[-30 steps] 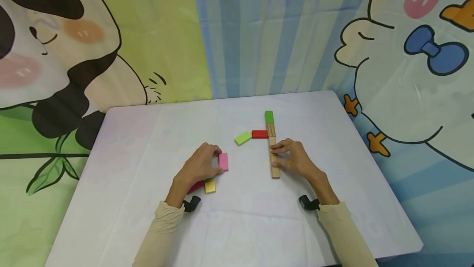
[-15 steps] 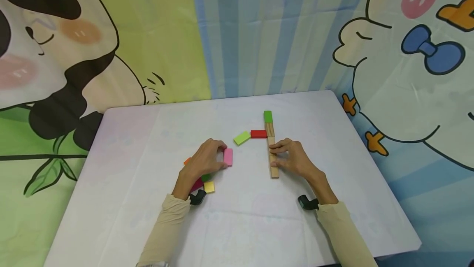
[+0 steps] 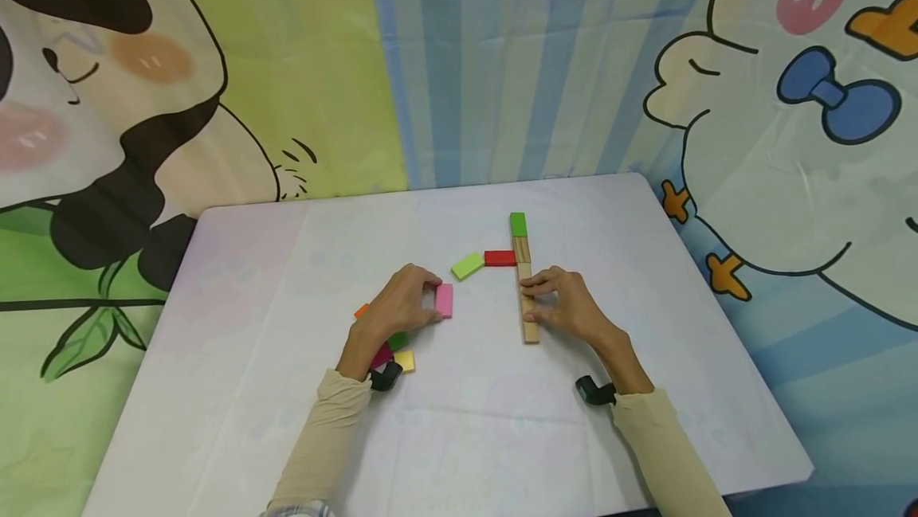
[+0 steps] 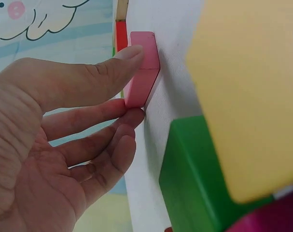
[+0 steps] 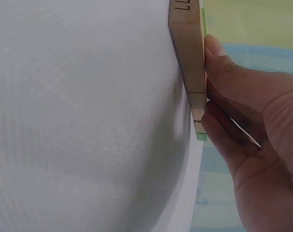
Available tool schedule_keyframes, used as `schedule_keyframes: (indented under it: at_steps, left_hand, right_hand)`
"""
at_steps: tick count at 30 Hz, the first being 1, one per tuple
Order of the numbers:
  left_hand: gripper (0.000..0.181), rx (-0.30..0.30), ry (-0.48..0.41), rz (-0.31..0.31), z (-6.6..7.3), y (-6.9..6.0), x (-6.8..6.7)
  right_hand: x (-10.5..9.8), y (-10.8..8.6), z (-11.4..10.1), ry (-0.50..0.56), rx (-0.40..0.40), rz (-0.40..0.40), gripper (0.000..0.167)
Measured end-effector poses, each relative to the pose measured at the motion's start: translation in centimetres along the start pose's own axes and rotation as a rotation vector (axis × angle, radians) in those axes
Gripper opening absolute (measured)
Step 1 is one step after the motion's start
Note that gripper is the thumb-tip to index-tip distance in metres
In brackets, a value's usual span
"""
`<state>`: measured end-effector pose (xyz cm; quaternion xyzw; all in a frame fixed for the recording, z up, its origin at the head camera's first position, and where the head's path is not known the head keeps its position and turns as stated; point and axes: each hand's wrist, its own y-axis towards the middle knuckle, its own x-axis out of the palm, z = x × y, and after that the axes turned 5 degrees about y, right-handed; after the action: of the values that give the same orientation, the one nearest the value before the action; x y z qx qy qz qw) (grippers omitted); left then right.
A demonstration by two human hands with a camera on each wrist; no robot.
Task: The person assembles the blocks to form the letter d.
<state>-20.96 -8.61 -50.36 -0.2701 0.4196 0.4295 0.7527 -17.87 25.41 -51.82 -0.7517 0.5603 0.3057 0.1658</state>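
The left hand (image 3: 397,306), half closed, pinches the pink block (image 3: 445,301) by its ends, at or just above the desk (image 3: 473,445); the right hand (image 3: 571,303) rests loosely bent fingertips on wooden blocks (image 3: 531,331). Probably light, stiff and smooth, the pink block suits that end grip.

From afar I see a creased beige left sleeve (image 3: 320,439) at seven o'clock, checked cloth (image 3: 297,510) at its lower end, a matching right sleeve (image 3: 667,453) toward five, and a black camera (image 3: 595,391) at each wrist.
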Motion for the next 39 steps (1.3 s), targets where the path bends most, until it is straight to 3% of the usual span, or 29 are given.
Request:
schedule_keyframes:
  at_steps: [22,39]
  left_hand:
    - [0.053,0.004,-0.019,0.007,-0.02,0.68,0.57]
    - [0.052,0.009,-0.011,0.012,0.26,0.96,0.57]
  right_hand:
    - [-0.02,-0.09,-0.7,-0.005,0.022,-0.009,0.044]
    - [0.0,-0.05,-0.41,-0.012,-0.012,0.005,0.044]
